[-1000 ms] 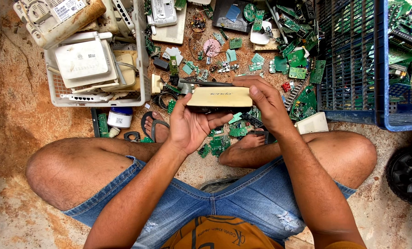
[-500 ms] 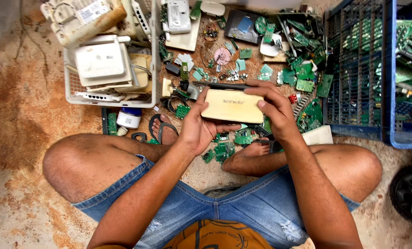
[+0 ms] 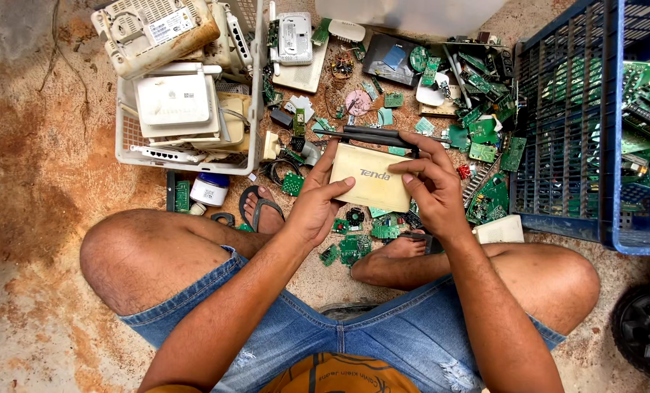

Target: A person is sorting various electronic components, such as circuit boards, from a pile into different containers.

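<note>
Resting between both hands above scattered green circuit boards (image 3: 354,244), a flat cream plastic router (image 3: 372,182) with two black antennas (image 3: 372,135) along its far edge is smooth and rectangular. Left hand (image 3: 318,204) clasps its near-left corner, thumb on top; right hand (image 3: 430,185) pinches the right edge, fingers curled. White basket (image 3: 187,156) sits left, blue crate (image 3: 565,124) right, bare gritty floor (image 3: 34,182) beyond.

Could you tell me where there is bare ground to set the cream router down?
Bare ground lies left of the white basket and past the left knee. Between the basket and the blue crate, circuit boards crowd it. Both hands hold the cream router.
</note>
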